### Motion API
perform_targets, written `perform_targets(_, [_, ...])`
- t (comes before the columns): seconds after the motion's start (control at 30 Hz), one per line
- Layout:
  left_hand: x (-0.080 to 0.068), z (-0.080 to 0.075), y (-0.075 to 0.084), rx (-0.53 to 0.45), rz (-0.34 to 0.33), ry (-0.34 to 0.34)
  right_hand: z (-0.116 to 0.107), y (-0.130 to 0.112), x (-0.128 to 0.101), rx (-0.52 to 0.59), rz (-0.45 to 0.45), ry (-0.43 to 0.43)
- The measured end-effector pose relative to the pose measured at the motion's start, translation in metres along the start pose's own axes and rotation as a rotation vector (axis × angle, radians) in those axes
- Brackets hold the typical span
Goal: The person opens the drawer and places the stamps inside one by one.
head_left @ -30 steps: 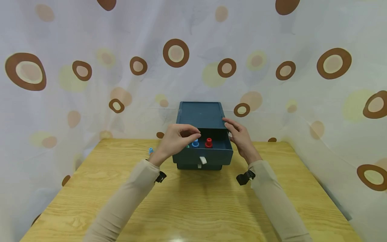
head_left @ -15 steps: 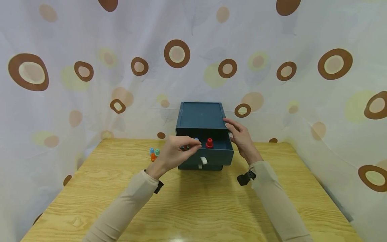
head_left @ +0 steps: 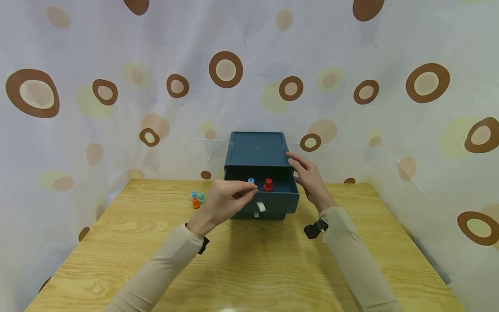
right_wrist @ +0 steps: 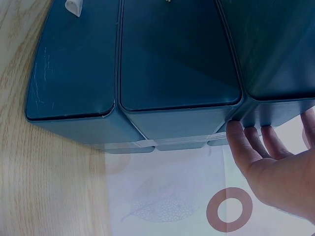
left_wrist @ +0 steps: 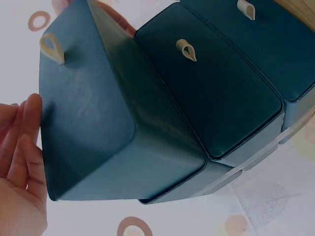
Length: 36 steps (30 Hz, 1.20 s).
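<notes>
A dark blue drawer cabinet [head_left: 257,147] stands at the back of the table, its top drawer [head_left: 278,202] pulled out. Inside the drawer are a small red cone-shaped plastic piece [head_left: 268,185] and a light blue one [head_left: 251,180], partly covered by my left hand [head_left: 224,201]. That hand's thumb and index fingertip come together at the drawer's front rim; whether they pinch anything I cannot tell. On the cabinet's right side rest the fingertips of my right hand [head_left: 309,177], spread along the wall in the right wrist view.
Left of the cabinet, light blue [head_left: 193,194], green [head_left: 201,198] and orange [head_left: 196,203] cone-shaped pieces stand together on the wooden table [head_left: 249,268]. Pale loop pulls [left_wrist: 186,49] stick out from the drawer fronts. A patterned curtain [head_left: 249,52] hangs behind.
My left hand has lowered from over the drawer to its front rim, uncovering the green and orange pieces on the table. The right hand has stayed at the cabinet's side.
</notes>
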<state>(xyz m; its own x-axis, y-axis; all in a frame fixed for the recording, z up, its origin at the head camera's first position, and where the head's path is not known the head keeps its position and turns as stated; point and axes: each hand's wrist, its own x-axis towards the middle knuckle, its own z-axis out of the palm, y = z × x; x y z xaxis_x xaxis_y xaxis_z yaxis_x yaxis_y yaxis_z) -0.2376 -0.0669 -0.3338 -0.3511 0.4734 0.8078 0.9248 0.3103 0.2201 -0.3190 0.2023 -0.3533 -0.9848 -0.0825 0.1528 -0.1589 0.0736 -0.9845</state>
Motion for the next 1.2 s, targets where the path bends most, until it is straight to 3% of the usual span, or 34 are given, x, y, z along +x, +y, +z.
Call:
perform_targets(0.1, [-0.003, 0.003, 0.003, 0.092, 0.009, -0.004, 0.000, -0.001, 0.000, 0.000, 0.000, 0.002])
perform_targets(0.2, [-0.007, 0.008, 0.005, 0.121, -0.014, -0.026, -0.001, -0.001, 0.000, -0.001, 0.003, 0.001])
perform_targets(0.43, [-0.019, 0.023, 0.003, 0.058, -0.082, -0.052, 0.000, 0.001, 0.000, 0.010, 0.014, 0.002])
perform_targets(0.77, [-0.029, 0.038, 0.002, -0.010, -0.118, -0.044, -0.001, 0.000, 0.000, 0.003, 0.003, 0.000])
perform_targets(1.2, [-0.032, 0.055, -0.002, -0.116, -0.201, 0.052, -0.001, 0.000, 0.000, 0.000, 0.004, 0.006])
